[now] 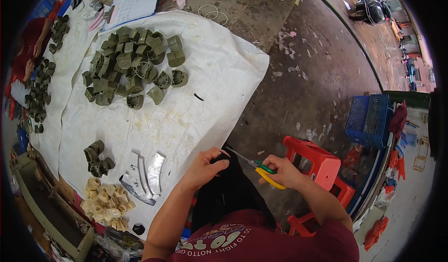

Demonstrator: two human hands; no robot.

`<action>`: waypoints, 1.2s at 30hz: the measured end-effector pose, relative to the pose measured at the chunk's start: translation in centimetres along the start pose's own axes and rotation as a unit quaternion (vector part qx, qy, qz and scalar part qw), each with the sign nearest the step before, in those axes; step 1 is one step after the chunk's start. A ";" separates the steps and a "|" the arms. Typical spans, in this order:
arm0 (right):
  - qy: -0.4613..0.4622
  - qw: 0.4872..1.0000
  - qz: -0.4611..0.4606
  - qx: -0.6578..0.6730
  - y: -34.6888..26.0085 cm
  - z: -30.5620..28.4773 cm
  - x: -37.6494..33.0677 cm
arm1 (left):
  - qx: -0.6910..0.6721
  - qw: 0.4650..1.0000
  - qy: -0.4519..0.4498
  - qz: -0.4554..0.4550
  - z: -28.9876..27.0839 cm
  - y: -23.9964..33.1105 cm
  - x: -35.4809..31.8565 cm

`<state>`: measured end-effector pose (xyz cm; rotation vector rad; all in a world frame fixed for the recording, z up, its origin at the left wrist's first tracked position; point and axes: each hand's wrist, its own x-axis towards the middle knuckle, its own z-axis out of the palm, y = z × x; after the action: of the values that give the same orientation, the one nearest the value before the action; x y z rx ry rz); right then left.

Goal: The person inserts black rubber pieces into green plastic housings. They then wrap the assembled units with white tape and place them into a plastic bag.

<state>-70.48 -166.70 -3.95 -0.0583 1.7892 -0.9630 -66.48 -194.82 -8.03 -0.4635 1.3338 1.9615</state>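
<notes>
Beside the white-covered table (186,113), your left grip (206,168) was curled, its contents unclear; your right grip (283,170) grasped the green-and-yellow scissors (262,172), tips near the left, so safe cutting likely called for slow, outward-angled snips.

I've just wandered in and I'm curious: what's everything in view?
scissors: one, yellow and green, right hand
chunky pieces: many, olive green, on sheet
faceted pieces: many, cream, lower left
curved pieces: several, pale, lower left
sheet: one, white, left of centre
papers: several, white, upper left
stools: at least two, red, right
crates: count unclear, blue, right
motorbike: at least one, black, upper right
co-worker: one, red clothing, left edge
left hand: one, bare, centre, grasp unclear
right hand: one, bare, on scissors
</notes>
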 end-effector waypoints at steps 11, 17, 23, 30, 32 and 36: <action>0.329 0.910 -0.213 -0.133 -9.9 -2.7 11.9 | -0.071 0.967 0.087 0.228 -2.2 0.4 -1.9; 0.031 0.938 -0.345 -0.026 -15.1 3.6 10.2 | 0.040 0.927 0.176 0.328 -4.5 1.0 -3.6; -0.027 0.945 -0.325 0.038 -16.1 7.1 10.7 | 0.138 0.893 0.225 0.364 -5.3 1.3 -5.4; -0.039 0.946 -0.322 0.006 -17.0 8.5 10.7 | 0.148 0.876 0.259 0.379 -5.3 0.9 -7.0; -0.041 0.946 -0.320 -0.006 -17.1 8.8 10.5 | 0.169 0.871 0.267 0.376 -5.2 1.2 -7.6; 0.078 0.933 -0.350 -0.042 -18.1 10.3 10.0 | 0.161 0.870 0.281 0.373 -5.0 0.9 -8.2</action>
<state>-73.65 -189.44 -1.46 -0.7338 1.9936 -1.4134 -62.04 -202.45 -4.24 -0.4003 2.4597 2.1981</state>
